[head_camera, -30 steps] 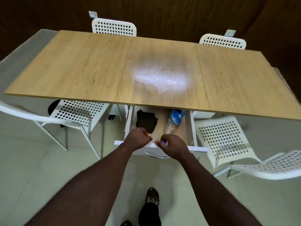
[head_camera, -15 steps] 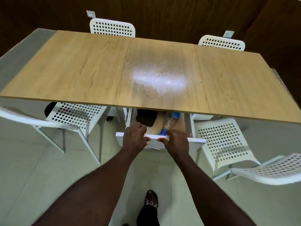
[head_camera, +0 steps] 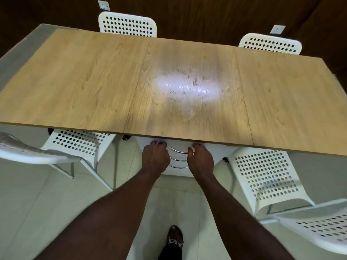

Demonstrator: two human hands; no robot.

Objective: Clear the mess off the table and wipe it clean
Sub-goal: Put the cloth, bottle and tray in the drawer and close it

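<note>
The left hand (head_camera: 155,158) and right hand (head_camera: 201,160) press bent fingers on the white drawer front (head_camera: 177,145) just under the table (head_camera: 84,87) edge, either side of 3 chrome handles (head_camera: 178,160). Whether either grip hooks the drawer's top I cannot tell. The tabletop shows no mess, only a pale hazy patch (head_camera: 187,89) mid-board, so clearing and wiping look done. Around stand white perforated chairs (head_camera: 262,175), pale floor tiles (head_camera: 37,212) and a dark panelled wall (head_camera: 206,14).

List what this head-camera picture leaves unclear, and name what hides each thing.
- Inside of the drawer unit: head view, covered by the tabletop and its own front.
- Hold of left hand, right hand: head view, hand backs hide the fingers' contact.
- The near-left chair: head view, blurred, cut by left edge.
</note>
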